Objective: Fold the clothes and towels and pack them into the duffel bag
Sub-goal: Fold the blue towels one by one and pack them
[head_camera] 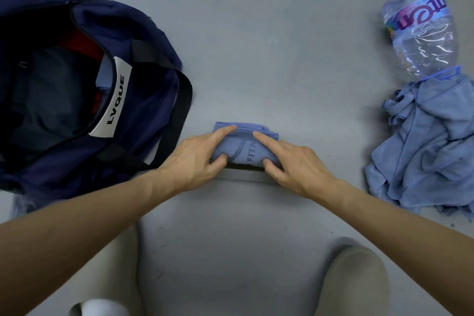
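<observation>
Plain grey floor (256, 33). At centre, a folded blue towel (243, 149) is pinched at its left end by the left hand (195, 159) and at its right end by the right hand (295, 164). The open navy duffel bag (143, 33) lies left, and crumpled blue towels (423, 149) lie right.

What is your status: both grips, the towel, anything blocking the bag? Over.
Left grip and right grip both pinching folded blue towel. Duffel bag open at left, nothing between. Crumpled blue cloth and water bottle off to right.

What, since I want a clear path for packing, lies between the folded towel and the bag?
Head view: the left hand, gripping the folded towel, and a strip of bare grey floor up to the bag.
</observation>
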